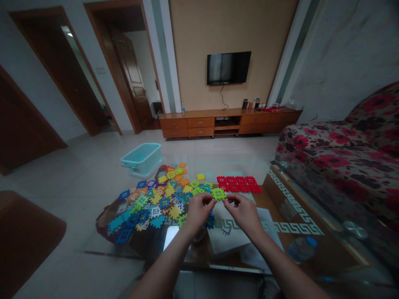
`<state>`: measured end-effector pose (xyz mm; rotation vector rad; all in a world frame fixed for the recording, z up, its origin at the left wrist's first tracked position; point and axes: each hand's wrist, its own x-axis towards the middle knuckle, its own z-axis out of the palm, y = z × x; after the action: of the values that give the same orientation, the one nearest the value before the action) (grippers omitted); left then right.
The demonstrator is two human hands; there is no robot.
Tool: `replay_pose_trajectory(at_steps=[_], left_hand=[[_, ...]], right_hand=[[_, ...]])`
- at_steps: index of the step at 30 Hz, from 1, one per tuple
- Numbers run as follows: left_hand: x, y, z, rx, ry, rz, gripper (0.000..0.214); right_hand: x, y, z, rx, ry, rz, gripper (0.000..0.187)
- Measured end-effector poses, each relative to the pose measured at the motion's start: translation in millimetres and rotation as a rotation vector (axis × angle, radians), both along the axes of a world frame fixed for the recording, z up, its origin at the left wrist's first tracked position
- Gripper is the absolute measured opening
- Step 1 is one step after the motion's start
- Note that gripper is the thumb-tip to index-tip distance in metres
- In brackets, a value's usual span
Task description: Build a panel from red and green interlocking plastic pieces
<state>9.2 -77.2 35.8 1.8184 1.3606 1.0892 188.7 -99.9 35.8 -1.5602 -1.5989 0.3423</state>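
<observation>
A small lime-green plastic interlocking tile with notched edges (218, 194) was held in the air between the person's left hand (201, 209) and right hand (245, 214), each grip closed on it from one side. It looked light, stiff and slightly slick, and its toothed edges seemed the likeliest place for fingertips to take hold.

Just beyond it lay a flat red lattice of joined tiles (239, 184) on a glass-topped worktop (218, 265). To the left spread a loose heap of matching blue, yellow, orange, green and white tiles (152, 203), while white paper sheets (227, 236) lay beneath the hands. To the right lay a clear plastic water bottle with a blue cap (302, 249).

Farther out, a turquoise plastic tub (141, 159) sat on the pale tiled floor (75, 178). A red-flowered sofa (324, 145) filled the right side, and a low wooden cabinet (229, 123) stood beneath a black wall-mounted television (229, 67).
</observation>
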Motion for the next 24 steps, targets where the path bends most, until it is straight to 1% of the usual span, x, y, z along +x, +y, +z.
replay_pose_trajectory(at_steps=[5, 10, 17, 20, 24], left_hand=[[26.1, 12.8, -18.4, -0.005, 0.058, 0.0, 0.012], [43.7, 24.7, -35.9, -0.027, 0.111, -0.01, 0.012], [46.9, 38.0, -59.9, -0.06, 0.211, -0.065, 0.012], [45.8, 41.7, -68.1, -0.052, 0.259, -0.081, 0.012], [46.1, 45.4, -75.2, -0.036, 0.312, -0.092, 0.011]], right_hand=[[14.3, 9.7, -23.8, -0.055, -0.018, -0.074, 0.027], [25.6, 17.0, -44.4, -0.105, -0.026, -0.099, 0.028], [30.8, 25.2, -69.3, -0.22, -0.046, -0.118, 0.026], [29.8, 25.7, -73.2, -0.253, -0.061, -0.131, 0.025], [28.8, 26.0, -74.2, -0.26, -0.104, -0.133, 0.025]])
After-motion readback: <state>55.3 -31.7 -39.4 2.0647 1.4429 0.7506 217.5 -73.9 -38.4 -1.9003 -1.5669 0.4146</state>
